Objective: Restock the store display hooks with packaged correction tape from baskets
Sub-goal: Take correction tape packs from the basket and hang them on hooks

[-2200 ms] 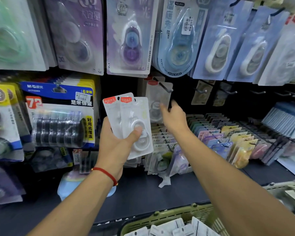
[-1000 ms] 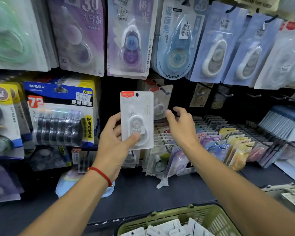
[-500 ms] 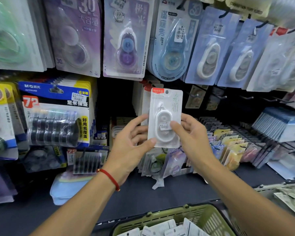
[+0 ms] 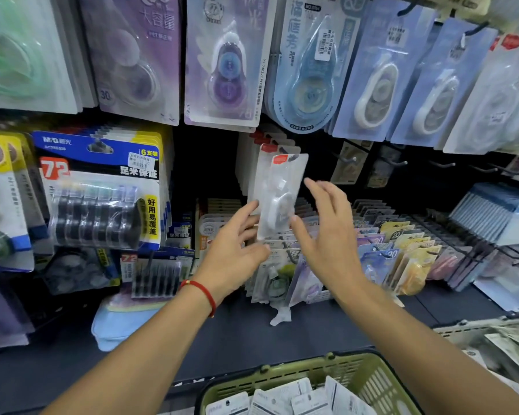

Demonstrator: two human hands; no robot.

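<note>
Between open hands [image 4: 282, 235], correction tape pack [image 4: 279, 196] on hook

Left of my grip hangs a blue-and-yellow refill pack [image 4: 102, 187] marked 72, holding black rolls. Below it lies a pale blue pouch [image 4: 117, 322] on the dark shelf [image 4: 252, 336]. To my right, pastel card packs [image 4: 402, 250] stand in rows, with blue boxes [image 4: 498, 211] beyond them.

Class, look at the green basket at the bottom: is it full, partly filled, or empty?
Partly filled. White packets lie in the green basket, below its rim, with bare slotted wall above them; the frame cuts off its lower part.
</note>
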